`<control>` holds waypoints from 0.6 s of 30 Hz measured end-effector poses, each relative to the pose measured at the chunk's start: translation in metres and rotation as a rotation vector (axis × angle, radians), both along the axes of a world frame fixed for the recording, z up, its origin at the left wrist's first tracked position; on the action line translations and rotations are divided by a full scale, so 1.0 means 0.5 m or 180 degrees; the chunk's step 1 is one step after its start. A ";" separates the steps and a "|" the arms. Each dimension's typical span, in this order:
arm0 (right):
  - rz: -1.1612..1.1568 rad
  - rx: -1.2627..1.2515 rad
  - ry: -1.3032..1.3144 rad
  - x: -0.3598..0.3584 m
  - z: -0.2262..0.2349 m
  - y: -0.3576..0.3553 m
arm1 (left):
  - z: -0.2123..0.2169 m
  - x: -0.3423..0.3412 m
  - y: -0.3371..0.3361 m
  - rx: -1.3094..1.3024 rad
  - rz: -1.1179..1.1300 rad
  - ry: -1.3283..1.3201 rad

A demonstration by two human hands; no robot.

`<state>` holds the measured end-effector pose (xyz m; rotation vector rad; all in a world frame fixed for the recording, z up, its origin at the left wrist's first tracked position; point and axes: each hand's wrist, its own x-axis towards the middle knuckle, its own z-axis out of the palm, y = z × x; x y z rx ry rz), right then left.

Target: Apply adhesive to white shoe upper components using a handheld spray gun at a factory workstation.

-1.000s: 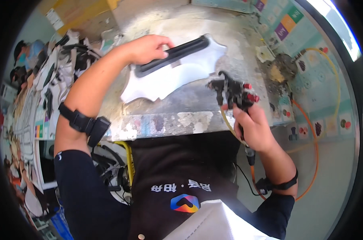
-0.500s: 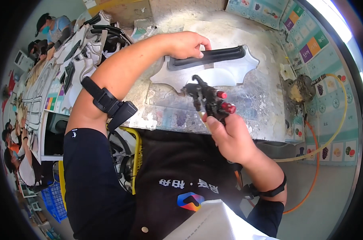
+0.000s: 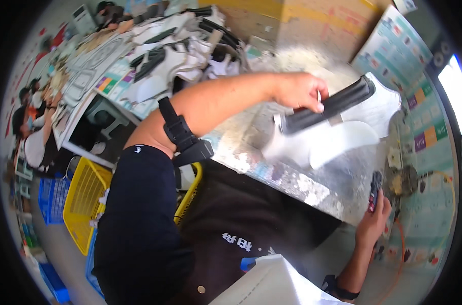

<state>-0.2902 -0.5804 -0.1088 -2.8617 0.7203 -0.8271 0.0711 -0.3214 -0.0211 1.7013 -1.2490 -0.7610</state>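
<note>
My left hand (image 3: 301, 91) grips a white plastic panel with a black strip (image 3: 338, 119) and holds it lifted and tilted above the paint-spattered workbench (image 3: 312, 188). My right hand (image 3: 373, 218) is low at the bench's right front corner, closed around a black and red spray gun (image 3: 376, 189) whose hose trails downward. The gun is well away from the panel. A black wrist band with a small device (image 3: 182, 134) sits on my left forearm.
A pile of white and black plastic panels (image 3: 185, 46) lies on a table at the upper left. Yellow (image 3: 83, 203) and blue crates (image 3: 50, 198) stand on the floor at left. People sit at the far left (image 3: 32, 122). An orange hose (image 3: 401, 249) hangs at right.
My left hand has lifted the panel off the bench and tilted it. My right hand has dropped with the spray gun to the bench's right front corner. My head has turned left.
</note>
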 end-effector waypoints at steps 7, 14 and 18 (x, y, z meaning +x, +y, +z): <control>-0.0370 0.0094 0.0107 0.001 -0.090 -0.052 | -0.052 -0.054 0.281 -0.0019 0.0868 0.1166; -0.0264 -0.0152 -0.0032 -0.004 -0.100 -0.057 | 0.030 0.088 0.798 -0.3617 0.4682 0.0939; -0.0366 -0.0075 0.0005 -0.004 -0.103 -0.056 | -0.033 0.122 0.879 -0.2631 0.4942 0.0642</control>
